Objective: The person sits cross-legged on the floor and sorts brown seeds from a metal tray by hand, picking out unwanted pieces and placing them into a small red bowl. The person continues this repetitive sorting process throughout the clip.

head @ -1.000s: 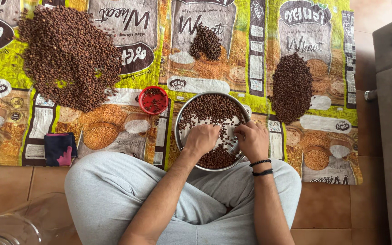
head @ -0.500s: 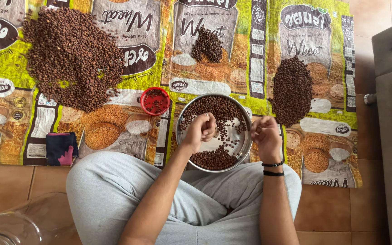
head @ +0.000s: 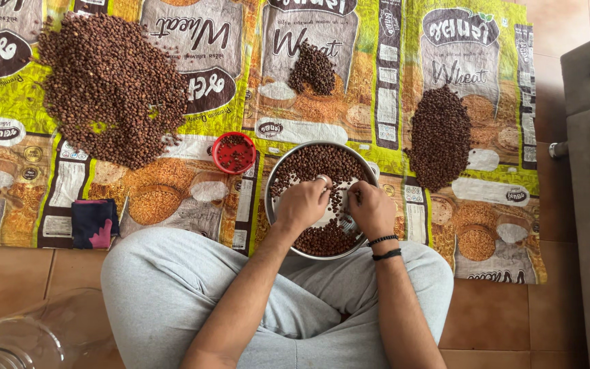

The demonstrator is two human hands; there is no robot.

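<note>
Where hands (head: 336, 205) meet, round steel tray (head: 274, 179)

Round steel plate (head: 276, 179), shallow and shiny, lying flat on the printed mat just beyond the crossed legs, slightly right of centre. Filled with small dark brown chickpeas (head: 312, 162): a thick band along the far rim, a heaped cluster against the near rim, a thin scatter across the bare metal between. Left hand (head: 303, 203) curled palm-down over the plate's left middle, fingertips among the loose grains. Right hand (head: 370, 209) bent at the right rim, fingers pinched inward just beside the left
</note>
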